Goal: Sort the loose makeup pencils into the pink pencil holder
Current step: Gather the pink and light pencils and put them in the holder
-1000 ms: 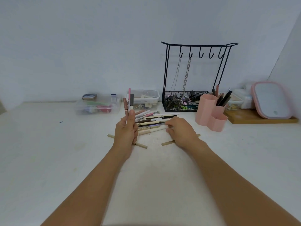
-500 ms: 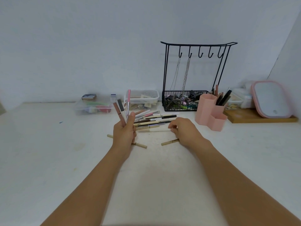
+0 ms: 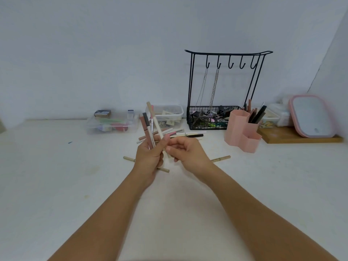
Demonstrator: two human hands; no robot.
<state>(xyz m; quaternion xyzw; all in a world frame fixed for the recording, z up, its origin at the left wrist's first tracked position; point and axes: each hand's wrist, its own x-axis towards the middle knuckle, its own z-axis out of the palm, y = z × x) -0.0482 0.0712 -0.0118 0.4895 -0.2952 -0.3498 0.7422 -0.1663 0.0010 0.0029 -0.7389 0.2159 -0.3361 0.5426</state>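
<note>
Over the white table (image 3: 75,185) — left hand (image 3: 148,159) grips pencils (image 3: 148,132), right hand (image 3: 188,155) pinches one.

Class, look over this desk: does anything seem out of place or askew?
Yes. Loose pencils lie criss-crossed on the table instead of standing in the pink pencil holder; two beige pencils lie apart nearer the person.

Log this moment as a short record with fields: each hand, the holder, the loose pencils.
left hand: holds a bunch of makeup pencils upright
right hand: pinches the lower end of a white pencil in that bunch
pink pencil holder: right of the hands, some pencils in its back compartment
loose pencils: pile on the table behind the hands
</note>
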